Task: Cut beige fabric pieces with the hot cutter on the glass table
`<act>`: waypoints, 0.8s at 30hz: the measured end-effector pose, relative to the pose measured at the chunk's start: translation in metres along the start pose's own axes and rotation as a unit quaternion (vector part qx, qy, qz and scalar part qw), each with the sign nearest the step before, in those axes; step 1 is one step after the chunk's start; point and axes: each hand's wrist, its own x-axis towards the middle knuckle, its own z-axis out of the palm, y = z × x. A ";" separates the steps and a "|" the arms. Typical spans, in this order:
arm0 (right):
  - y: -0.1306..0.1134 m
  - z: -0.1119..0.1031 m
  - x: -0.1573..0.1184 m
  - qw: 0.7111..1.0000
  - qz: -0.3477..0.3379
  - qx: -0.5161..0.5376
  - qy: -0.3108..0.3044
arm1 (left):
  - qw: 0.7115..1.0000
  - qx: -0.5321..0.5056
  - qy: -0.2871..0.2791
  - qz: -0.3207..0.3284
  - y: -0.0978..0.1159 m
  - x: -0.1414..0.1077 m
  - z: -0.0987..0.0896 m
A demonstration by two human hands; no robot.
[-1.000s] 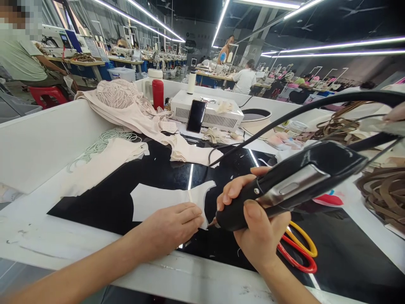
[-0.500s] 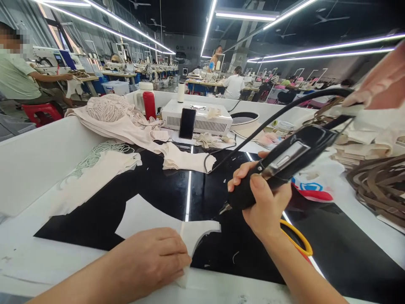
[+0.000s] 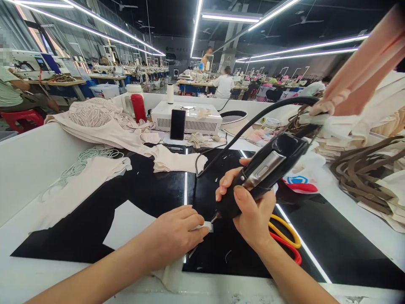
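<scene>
My right hand (image 3: 249, 207) is wrapped round a black corded handheld tool (image 3: 265, 166) with a silver switch plate. The tool tilts down to the left, its pointed metal tip (image 3: 216, 217) at the narrow end of a white pattern piece (image 3: 129, 221). My left hand (image 3: 182, 230) lies over that piece, fingers closed and pressing down close to the tip. Pale thin fabric (image 3: 172, 276) comes out below the hand and hangs at the table's front edge. What lies directly beneath the palm is hidden.
The black glossy board (image 3: 240, 261) carries yellow-and-red-handled scissors (image 3: 289, 232) and cream fabric (image 3: 180, 161). Behind stand a white vented box (image 3: 190, 120), a phone (image 3: 177, 124) and a red bottle (image 3: 138, 107). Brown straps (image 3: 360, 177) pile up at right. A co-worker (image 3: 12, 90) sits at left.
My left hand has slid right and forward along the white piece, covering its narrow end. The tool has come down to the left, its tip now at that end. The view has turned slightly right.
</scene>
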 end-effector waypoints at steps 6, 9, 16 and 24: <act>0.000 0.003 0.000 1.000 -0.013 0.015 -0.004 | 1.000 0.006 0.012 -0.008 -0.002 0.007 0.011; -0.001 0.004 0.001 1.000 -0.021 0.018 -0.012 | 0.999 0.012 0.025 -0.015 -0.001 0.010 0.014; -0.006 0.009 0.004 1.000 -0.020 -0.007 -0.008 | 0.998 0.044 0.017 -0.051 0.004 0.015 0.019; -0.009 0.011 0.004 1.000 0.002 -0.013 -0.010 | 0.995 -0.014 0.036 -0.097 0.006 0.014 0.021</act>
